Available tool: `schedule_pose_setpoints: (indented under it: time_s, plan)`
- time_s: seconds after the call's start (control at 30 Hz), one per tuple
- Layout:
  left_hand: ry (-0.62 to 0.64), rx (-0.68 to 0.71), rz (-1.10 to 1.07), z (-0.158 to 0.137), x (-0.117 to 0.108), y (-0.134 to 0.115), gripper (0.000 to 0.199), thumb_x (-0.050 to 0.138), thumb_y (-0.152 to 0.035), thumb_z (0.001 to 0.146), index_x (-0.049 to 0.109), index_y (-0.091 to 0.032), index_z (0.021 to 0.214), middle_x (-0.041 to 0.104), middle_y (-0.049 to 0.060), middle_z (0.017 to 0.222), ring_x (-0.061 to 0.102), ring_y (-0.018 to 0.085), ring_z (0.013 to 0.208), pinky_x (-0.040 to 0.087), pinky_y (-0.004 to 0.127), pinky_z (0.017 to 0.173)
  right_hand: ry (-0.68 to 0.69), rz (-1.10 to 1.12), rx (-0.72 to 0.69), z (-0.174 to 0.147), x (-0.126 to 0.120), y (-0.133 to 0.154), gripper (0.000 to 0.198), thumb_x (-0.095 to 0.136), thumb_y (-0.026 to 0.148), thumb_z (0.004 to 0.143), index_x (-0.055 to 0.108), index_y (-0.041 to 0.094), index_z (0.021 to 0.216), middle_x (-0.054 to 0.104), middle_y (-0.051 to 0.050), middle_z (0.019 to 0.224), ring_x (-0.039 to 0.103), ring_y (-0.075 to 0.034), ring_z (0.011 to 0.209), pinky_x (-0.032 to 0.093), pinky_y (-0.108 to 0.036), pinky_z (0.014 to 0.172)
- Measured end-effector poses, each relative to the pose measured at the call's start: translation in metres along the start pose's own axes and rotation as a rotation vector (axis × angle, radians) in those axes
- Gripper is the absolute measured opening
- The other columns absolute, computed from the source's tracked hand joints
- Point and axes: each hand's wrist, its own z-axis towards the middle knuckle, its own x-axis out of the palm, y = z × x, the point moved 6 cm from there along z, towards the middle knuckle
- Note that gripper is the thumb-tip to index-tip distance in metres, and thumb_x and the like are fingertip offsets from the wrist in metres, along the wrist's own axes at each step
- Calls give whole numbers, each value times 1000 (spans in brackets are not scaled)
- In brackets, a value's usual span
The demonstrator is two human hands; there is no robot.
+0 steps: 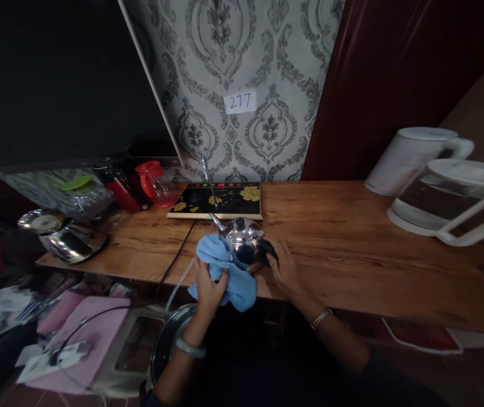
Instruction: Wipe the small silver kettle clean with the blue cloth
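Observation:
A small shiny metal teapot (242, 233) with a black lid knob is at the front edge of the wooden counter (318, 226). Its spout points up and to the left. My right hand (286, 270) is closed around the black handle (268, 252) on the pot's right side. On the other side, my left hand (211, 287) grips a light blue cloth (236, 277), bunched against the pot's lower left. The cloth hides part of the pot, and its loose end hangs over the counter edge.
Behind the pot lies a black tea stove (233, 199) with gold flowers and a tap (208, 181). At left stand a steel kettle (70, 240), a red-lidded jug (156, 183) and a green-lidded jug (85, 195). Two white-lidded kettles (411, 155) are at right. Below is a pink-topped stool (93, 328).

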Motion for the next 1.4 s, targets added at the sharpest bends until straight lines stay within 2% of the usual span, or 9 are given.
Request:
schedule_pose_setpoints:
  time_s: [0.1, 0.17, 0.3, 0.43, 0.6, 0.93, 1.13, 1.3, 1.4]
  plan:
    - [-25, -262, -182, 11, -19, 9, 43, 70, -50, 81, 66, -19, 111, 70, 8, 101, 68, 27, 97, 56, 44, 92, -3, 4, -2, 0, 0, 0, 41, 38, 34, 106, 57, 27, 142, 68, -11, 128, 64, -27, 117, 53, -50, 105]
    - [-90, -309, -268, 21, -33, 1, 43, 67, -51, 83, 66, -19, 111, 71, 7, 100, 68, 25, 94, 56, 41, 91, -2, 11, -2, -1, 0, -1, 41, 39, 34, 106, 56, 27, 143, 68, -11, 128, 64, -28, 117, 53, -51, 104]
    - [-138, -144, -263, 45, -38, -33, 39, 68, -49, 80, 65, -21, 108, 71, 5, 100, 67, 25, 95, 55, 40, 93, -13, 24, -11, -1, 2, -4, 41, 41, 36, 105, 57, 27, 142, 68, -11, 128, 63, -29, 119, 52, -52, 105]
    - [39, 46, -147, 58, 1, -52, 41, 72, -42, 74, 64, -23, 109, 67, 9, 114, 62, 31, 116, 46, 48, 109, -34, 30, -15, 0, 2, -4, 40, 41, 35, 105, 58, 28, 141, 68, -10, 128, 63, -29, 119, 53, -52, 104]
    - [33, 17, -202, 48, 25, -35, 38, 64, -40, 80, 61, -21, 113, 66, 10, 116, 62, 29, 115, 45, 48, 110, -13, 31, -1, -1, 1, -2, 40, 40, 36, 106, 57, 27, 141, 68, -10, 127, 64, -28, 116, 54, -50, 102]
    - [-30, -271, -282, 14, 14, 4, 27, 60, -40, 86, 61, -23, 106, 69, 7, 108, 66, 25, 106, 51, 44, 103, -45, 34, 15, 0, 2, -1, 40, 41, 34, 104, 59, 27, 140, 68, -10, 129, 63, -28, 119, 53, -51, 105]
    - [-142, -61, -78, -9, 13, -21, 27, 69, -38, 79, 64, -22, 99, 65, 12, 110, 61, 33, 111, 47, 58, 105, -76, 47, 12, -1, 1, -6, 38, 42, 34, 103, 60, 28, 136, 70, -9, 126, 65, -28, 117, 54, -50, 103]
    - [22, 362, 128, -23, 37, -61, 17, 75, -31, 73, 72, -24, 88, 63, 15, 113, 50, 43, 127, 34, 70, 111, -95, 73, -24, -3, 0, -10, 39, 41, 35, 103, 58, 26, 137, 71, -10, 125, 67, -28, 114, 56, -49, 98]
    - [61, 428, 217, -28, 49, -54, 11, 75, -27, 73, 72, -25, 84, 62, 14, 106, 51, 42, 122, 30, 73, 112, -98, 82, -11, -3, 1, -12, 40, 41, 37, 102, 58, 27, 137, 72, -10, 124, 67, -28, 113, 57, -48, 97]
